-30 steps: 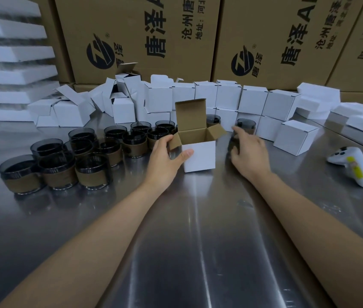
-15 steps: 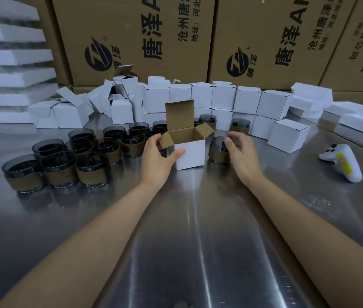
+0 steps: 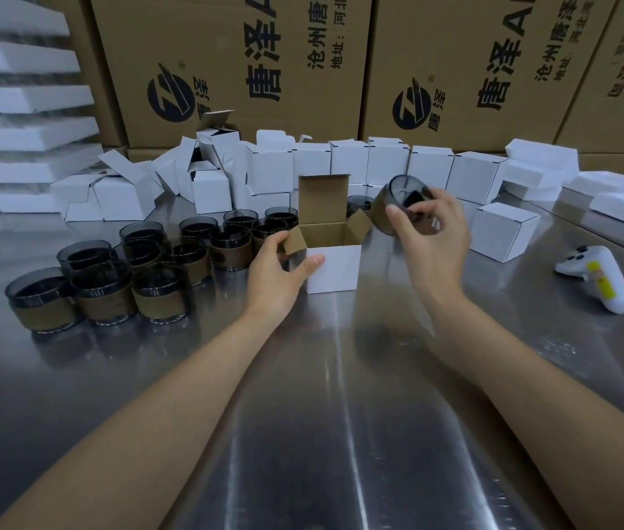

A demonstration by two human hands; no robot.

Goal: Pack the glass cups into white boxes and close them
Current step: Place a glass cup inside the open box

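An open white box [image 3: 335,267] with brown inner flaps stands mid-table, its lid flap upright. My left hand [image 3: 278,277] grips the box's left side, thumb on its front face. My right hand [image 3: 431,239] holds a smoky glass cup [image 3: 398,198] with a brown band, tilted, in the air just right of and above the box's opening. Several more banded glass cups [image 3: 111,285] stand in a cluster to the left of the box.
Closed and open white boxes [image 3: 387,162] line the back of the steel table [image 3: 322,415]; one closed box [image 3: 501,231] sits to the right. A white controller [image 3: 597,277] lies far right. Large cardboard cartons [image 3: 249,63] form the back wall; white foam trays [image 3: 16,97] are stacked left.
My right hand closed on a glass cup that stood right of the box and lifted it, tilted, to beside the box's opening. My left hand stayed on the box.
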